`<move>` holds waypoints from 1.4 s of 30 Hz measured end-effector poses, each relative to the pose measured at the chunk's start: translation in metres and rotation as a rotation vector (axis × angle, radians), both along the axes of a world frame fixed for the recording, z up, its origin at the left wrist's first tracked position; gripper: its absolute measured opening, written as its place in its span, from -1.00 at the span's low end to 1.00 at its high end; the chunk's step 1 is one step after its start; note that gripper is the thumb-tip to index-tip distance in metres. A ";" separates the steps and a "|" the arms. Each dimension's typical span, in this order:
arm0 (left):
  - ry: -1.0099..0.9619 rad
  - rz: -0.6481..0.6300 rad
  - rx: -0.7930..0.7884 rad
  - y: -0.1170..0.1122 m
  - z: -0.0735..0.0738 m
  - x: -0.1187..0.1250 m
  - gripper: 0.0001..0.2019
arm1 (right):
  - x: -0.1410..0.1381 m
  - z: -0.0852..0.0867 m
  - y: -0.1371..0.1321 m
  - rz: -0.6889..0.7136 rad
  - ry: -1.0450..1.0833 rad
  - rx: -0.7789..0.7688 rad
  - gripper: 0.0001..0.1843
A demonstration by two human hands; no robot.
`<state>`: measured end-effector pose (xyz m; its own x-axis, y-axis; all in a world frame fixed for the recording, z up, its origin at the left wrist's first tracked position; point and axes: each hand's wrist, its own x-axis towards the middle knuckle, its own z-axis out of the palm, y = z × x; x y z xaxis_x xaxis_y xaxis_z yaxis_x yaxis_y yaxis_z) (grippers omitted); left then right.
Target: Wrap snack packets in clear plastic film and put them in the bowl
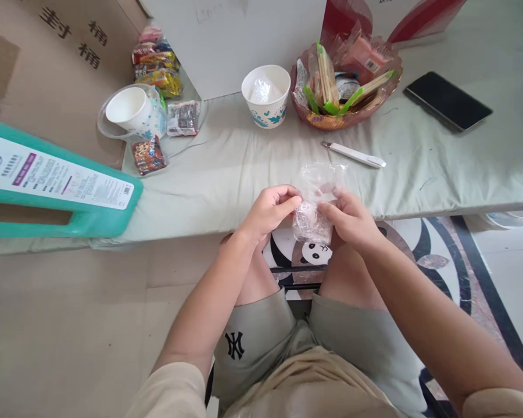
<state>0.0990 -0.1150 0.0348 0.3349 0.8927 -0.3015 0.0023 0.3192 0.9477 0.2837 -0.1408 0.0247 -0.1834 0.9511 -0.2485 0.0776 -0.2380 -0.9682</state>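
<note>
Between my hands is a crinkled clear plastic bag (312, 223), held just over the near edge of the cloth-covered surface. My left hand (274, 210) pinches its left side with thumb and forefinger. On the other side my right hand (347, 215) grips the bag, thumb pressed on its front. The bag's upper part spreads loose and transparent above my fingers; what lies inside, if anything, I cannot make out. Beyond it rests a white utility knife (354, 155). A paper cup (266, 96) with a blue leaf print stands farther back, with clear crumpled plastic inside.
A scalloped bowl (346, 120) of wrapped snacks sits at the back, a black phone (448, 100) to its right. At left are another paper cup (128, 109), snack packets (149, 155), a green jug (131, 203) and a cardboard box (61, 69). A panda-patterned stool top (317, 253) shows below.
</note>
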 end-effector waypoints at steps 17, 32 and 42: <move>0.183 -0.004 0.171 0.052 0.002 -0.011 -0.75 | 0.016 -0.006 0.058 0.206 -0.094 0.393 -0.74; 1.164 0.018 0.912 0.223 0.077 -0.005 -0.84 | 0.011 -0.038 0.055 0.125 -0.517 0.761 -0.60; 1.263 -0.361 0.589 0.243 0.073 0.006 -0.90 | 0.014 -0.038 0.052 0.099 -0.477 0.734 -0.63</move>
<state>0.1046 0.1276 0.1077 0.3578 0.9153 -0.1852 0.9193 -0.3104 0.2420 0.2974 -0.0883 -0.0129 -0.3061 0.8861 0.3479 0.5003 0.4607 -0.7331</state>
